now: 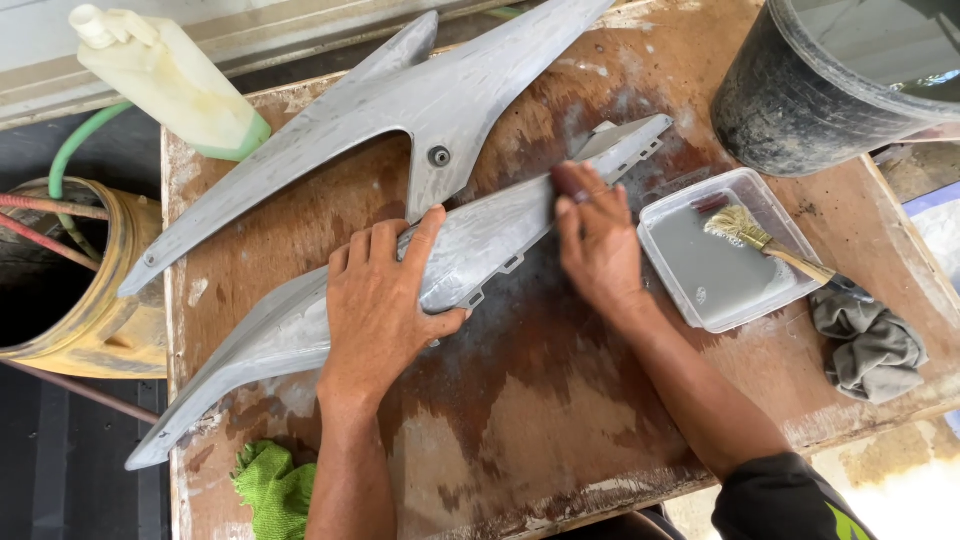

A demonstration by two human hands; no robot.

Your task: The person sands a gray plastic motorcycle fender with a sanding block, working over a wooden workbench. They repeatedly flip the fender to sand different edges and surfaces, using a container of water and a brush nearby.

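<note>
both grips [385, 300] [597, 240] on smooth grey tapered panel [480, 240]

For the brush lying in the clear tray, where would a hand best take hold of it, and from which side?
Probably by the wooden handle of the brush, coming from the right. The bristles lie in the grey liquid of the clear tray, while the handle angles out over the tray's right rim toward the grey rag, dry and free. The right hand is nearest.
</note>
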